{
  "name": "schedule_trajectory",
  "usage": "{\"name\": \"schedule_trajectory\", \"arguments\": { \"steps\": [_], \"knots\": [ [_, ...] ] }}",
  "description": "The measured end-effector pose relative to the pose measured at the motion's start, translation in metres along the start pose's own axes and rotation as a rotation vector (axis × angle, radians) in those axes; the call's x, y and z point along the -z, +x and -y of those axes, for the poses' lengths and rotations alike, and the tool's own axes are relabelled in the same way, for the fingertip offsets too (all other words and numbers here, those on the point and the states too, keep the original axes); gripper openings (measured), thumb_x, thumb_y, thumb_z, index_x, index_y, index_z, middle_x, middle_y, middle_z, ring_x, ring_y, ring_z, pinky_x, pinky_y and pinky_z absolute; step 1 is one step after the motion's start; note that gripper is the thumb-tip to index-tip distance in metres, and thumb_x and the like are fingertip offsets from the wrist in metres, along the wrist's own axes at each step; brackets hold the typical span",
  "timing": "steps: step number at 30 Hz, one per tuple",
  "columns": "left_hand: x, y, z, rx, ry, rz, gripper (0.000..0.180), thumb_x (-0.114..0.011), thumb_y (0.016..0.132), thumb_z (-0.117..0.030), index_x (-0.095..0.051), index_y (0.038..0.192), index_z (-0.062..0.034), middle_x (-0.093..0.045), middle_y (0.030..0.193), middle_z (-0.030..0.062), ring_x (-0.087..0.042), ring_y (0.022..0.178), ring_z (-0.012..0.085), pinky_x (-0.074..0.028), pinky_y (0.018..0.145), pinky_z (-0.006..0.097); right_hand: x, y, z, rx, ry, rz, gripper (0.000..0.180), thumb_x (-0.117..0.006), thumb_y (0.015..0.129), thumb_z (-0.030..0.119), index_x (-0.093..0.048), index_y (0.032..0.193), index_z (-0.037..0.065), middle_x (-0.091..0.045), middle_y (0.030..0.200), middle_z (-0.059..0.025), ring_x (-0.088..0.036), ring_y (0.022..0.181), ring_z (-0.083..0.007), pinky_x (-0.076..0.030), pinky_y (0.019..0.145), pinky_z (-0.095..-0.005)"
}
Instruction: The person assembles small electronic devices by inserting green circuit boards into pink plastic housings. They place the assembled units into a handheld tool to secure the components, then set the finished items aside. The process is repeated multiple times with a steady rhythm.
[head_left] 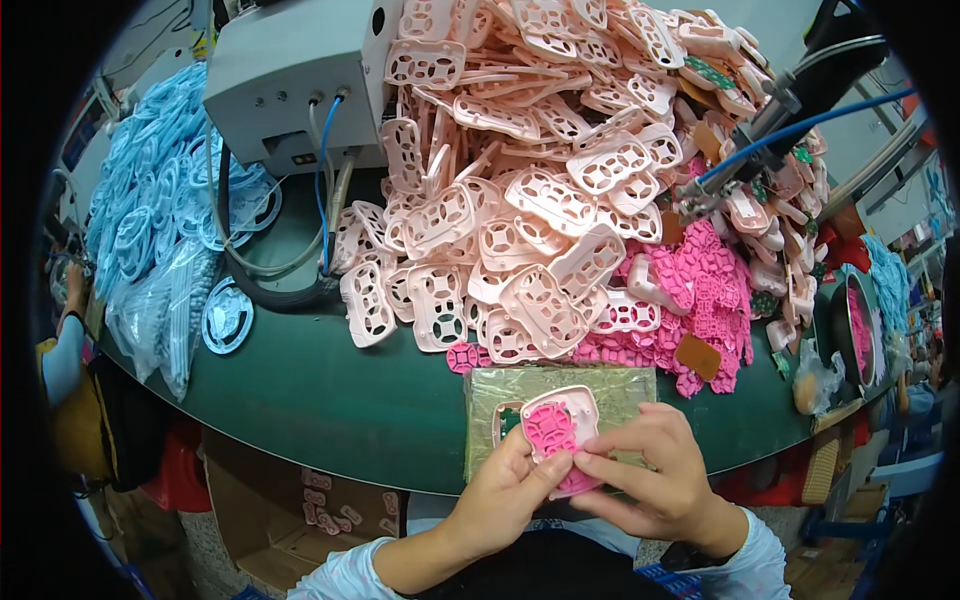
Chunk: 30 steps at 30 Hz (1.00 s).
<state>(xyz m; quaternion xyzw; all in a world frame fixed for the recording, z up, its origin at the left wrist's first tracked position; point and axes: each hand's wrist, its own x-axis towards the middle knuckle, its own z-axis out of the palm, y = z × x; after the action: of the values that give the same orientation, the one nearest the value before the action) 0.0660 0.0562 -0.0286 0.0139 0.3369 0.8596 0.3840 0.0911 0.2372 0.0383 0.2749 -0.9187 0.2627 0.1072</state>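
Note:
My left hand [497,503] grips a pale pink plastic housing [583,403] at its lower left, thumb across its face. Inside the housing lies a bright pink openwork button piece [548,428]. My right hand [660,468] is closed at the housing's lower right, with finger and thumb pinched on the bright pink parts there; their tips partly hide what they grip. Behind the housing, a part with a green circuit board [508,421] rests on a yellowish wrapped pad [628,385].
A large heap of pale pink frames [540,205] covers the table [330,420]. Bright pink button pieces [715,285] lie at right, under an arm with a blue hose [800,125]. Left stand a grey machine box [290,80] and blue parts [140,190]. A cardboard box [255,510] sits below.

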Motion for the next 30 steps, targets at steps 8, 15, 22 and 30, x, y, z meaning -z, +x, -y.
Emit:
{"name": "schedule_trajectory", "arguments": {
  "steps": [8, 15, 22, 30],
  "knots": [
    [-0.007, -0.001, 0.0, -0.07, 0.207, 0.086, 0.041, -0.044, 0.1, -0.011, -0.034, 0.137, 0.003, -0.052, 0.125, 0.0104, -0.053, 0.114, 0.0145, -0.044, 0.098, 0.03, -0.014, 0.019, -0.007, -0.572, 0.652, -0.184, 0.038, -0.077, 0.075, 0.012, -0.062, 0.109, 0.001, -0.062, 0.1, -0.0125, -0.061, 0.089, -0.0218, -0.049, 0.078, -0.0321],
    [-0.004, -0.005, 0.001, -0.078, 0.336, 0.056, 0.039, -0.043, 0.1, -0.01, -0.036, 0.136, 0.0026, -0.052, 0.124, 0.011, -0.053, 0.114, 0.0153, -0.044, 0.098, 0.031, -0.023, 0.014, -0.011, -0.687, 0.972, -0.081, 0.028, -0.069, 0.085, 0.01, -0.058, 0.107, -0.003, -0.064, 0.097, -0.0077, -0.061, 0.089, -0.0114, -0.049, 0.082, -0.0274],
    [0.001, -0.004, 0.004, -0.069, 0.532, -0.009, 0.035, -0.047, 0.099, -0.01, -0.043, 0.131, 0.0032, -0.059, 0.106, 0.0068, -0.058, 0.092, 0.01, -0.047, 0.082, 0.025, -0.029, 0.014, -0.005, -0.706, 0.995, -0.178, 0.02, -0.067, 0.087, 0.005, -0.055, 0.102, -0.001, -0.063, 0.097, -0.0082, -0.06, 0.09, -0.0111, -0.049, 0.082, -0.0257],
    [0.002, -0.003, -0.02, 0.064, 0.299, 0.047, 0.031, -0.052, 0.098, -0.009, -0.049, 0.125, 0.0057, -0.063, 0.107, 0.0081, -0.062, 0.096, 0.0116, -0.051, 0.085, 0.026, -0.032, 0.014, -0.012, -0.719, 1.045, -0.219, 0.026, -0.067, 0.087, 0.006, -0.052, 0.107, 0.0, -0.061, 0.102, -0.0074, -0.059, 0.091, -0.0094, -0.049, 0.079, -0.0243]
  ]
}}
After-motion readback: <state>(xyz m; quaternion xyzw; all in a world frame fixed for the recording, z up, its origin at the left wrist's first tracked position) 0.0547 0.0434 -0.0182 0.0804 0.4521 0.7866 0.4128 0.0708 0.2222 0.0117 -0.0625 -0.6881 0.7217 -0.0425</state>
